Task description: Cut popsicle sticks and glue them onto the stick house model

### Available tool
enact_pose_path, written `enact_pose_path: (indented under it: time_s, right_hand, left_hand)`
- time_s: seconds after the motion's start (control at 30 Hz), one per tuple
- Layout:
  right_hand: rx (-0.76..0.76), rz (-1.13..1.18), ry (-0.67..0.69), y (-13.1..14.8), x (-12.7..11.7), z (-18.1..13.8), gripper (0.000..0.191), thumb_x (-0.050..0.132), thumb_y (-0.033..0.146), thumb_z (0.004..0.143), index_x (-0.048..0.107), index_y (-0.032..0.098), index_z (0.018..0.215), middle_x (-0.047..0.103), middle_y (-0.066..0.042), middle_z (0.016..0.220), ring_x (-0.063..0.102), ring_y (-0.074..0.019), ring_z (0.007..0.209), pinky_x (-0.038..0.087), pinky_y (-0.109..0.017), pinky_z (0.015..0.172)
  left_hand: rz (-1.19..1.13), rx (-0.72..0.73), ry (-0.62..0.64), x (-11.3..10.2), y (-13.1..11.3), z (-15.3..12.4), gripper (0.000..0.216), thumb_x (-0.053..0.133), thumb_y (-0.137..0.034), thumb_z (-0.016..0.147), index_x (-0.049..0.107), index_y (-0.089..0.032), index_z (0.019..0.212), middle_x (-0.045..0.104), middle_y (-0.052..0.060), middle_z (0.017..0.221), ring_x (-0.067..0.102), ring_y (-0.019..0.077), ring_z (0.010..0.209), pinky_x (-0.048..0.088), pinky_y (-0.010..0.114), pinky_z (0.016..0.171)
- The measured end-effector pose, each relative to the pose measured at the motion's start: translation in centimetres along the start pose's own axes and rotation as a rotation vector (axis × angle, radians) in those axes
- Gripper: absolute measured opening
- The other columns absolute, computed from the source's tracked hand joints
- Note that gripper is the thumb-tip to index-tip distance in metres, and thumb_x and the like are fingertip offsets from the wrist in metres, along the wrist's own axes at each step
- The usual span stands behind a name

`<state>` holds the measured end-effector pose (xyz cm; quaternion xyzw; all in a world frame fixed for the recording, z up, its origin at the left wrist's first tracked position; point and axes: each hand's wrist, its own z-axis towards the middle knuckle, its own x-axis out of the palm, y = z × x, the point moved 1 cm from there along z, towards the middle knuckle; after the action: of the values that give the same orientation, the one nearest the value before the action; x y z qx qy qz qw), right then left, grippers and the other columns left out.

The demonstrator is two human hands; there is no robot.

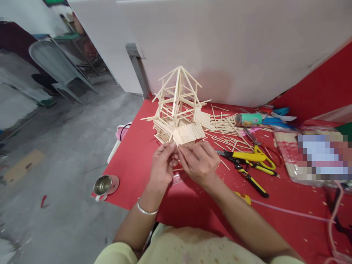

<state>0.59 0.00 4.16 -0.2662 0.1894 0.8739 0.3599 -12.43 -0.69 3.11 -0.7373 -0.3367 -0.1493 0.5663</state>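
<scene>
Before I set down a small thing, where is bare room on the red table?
On the red table, one bare patch lies between the metal mug, the left hand and the stick model. Another lies between the forearms, near the shirt. It is crowded right of the model, with loose sticks, yellow-handled scissors and yellow-and-black cutters.

White wall (pixel 242 40), grey floor (pixel 71 146), pale chair (pixel 48 58)

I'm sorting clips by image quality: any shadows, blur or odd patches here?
Head view: soft shadow on the white partition, right of the stick model; chair at left looks smeared; pixelated block hides detail at right; left hand and right hand look clearer than the chair.
</scene>
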Motion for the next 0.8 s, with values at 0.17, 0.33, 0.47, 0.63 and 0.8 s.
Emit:
enact_pose_path:
  time_s: [0.17,0.33,0.47,0.63,0.8]
  right_hand:
    - [0.002,-0.013,0.073,-0.1,0.5,0.0,0.019,0.066,0.022,0.090,0.070,0.020,0.109,0.071,-0.004,0.089,0.058,-0.0176,0.084,0.044,-0.035,0.077]
    - [-0.013,-0.033,0.102,-0.3,0.6,0.0,0.021,0.065,0.022,0.091,0.070,0.019,0.112,0.071,-0.004,0.089,0.058,-0.0176,0.084,0.044,-0.035,0.078]
    - [-0.028,-0.052,0.085,-0.3,0.5,0.2,0.022,0.066,0.021,0.091,0.070,0.019,0.112,0.071,-0.004,0.089,0.056,-0.0180,0.084,0.044,-0.035,0.077]
    - [-0.041,-0.047,0.078,-0.4,0.6,0.2,0.024,0.067,0.020,0.090,0.071,0.018,0.114,0.071,-0.004,0.089,0.054,-0.0179,0.083,0.044,-0.034,0.076]
    - [-0.027,-0.018,0.073,-0.6,0.6,0.3,0.022,0.067,0.020,0.090,0.072,0.019,0.111,0.071,-0.004,0.088,0.054,-0.0175,0.082,0.044,-0.033,0.075]
  left_hand:
    - [0.030,0.065,-0.033,0.1,0.3,0.5,0.030,0.084,-0.031,0.071,0.059,-0.015,0.078,0.056,-0.005,0.062,0.050,0.0047,0.050,0.033,0.016,0.042]
    - [0.073,0.111,-0.083,0.4,0.3,0.8,0.030,0.083,-0.031,0.072,0.057,-0.015,0.071,0.054,-0.005,0.058,0.047,0.0046,0.047,0.034,0.016,0.043]
    - [0.114,0.133,-0.112,0.3,0.3,0.9,0.031,0.082,-0.033,0.072,0.058,-0.014,0.068,0.054,-0.005,0.056,0.046,0.0045,0.045,0.032,0.016,0.042]
    - [0.120,0.131,-0.119,0.2,0.4,1.1,0.031,0.082,-0.033,0.073,0.058,-0.014,0.068,0.054,-0.004,0.055,0.046,0.0047,0.045,0.033,0.017,0.042]
    - [0.131,0.122,-0.130,0.3,0.3,1.1,0.031,0.082,-0.034,0.072,0.058,-0.015,0.067,0.055,-0.004,0.055,0.047,0.0048,0.045,0.033,0.017,0.043]
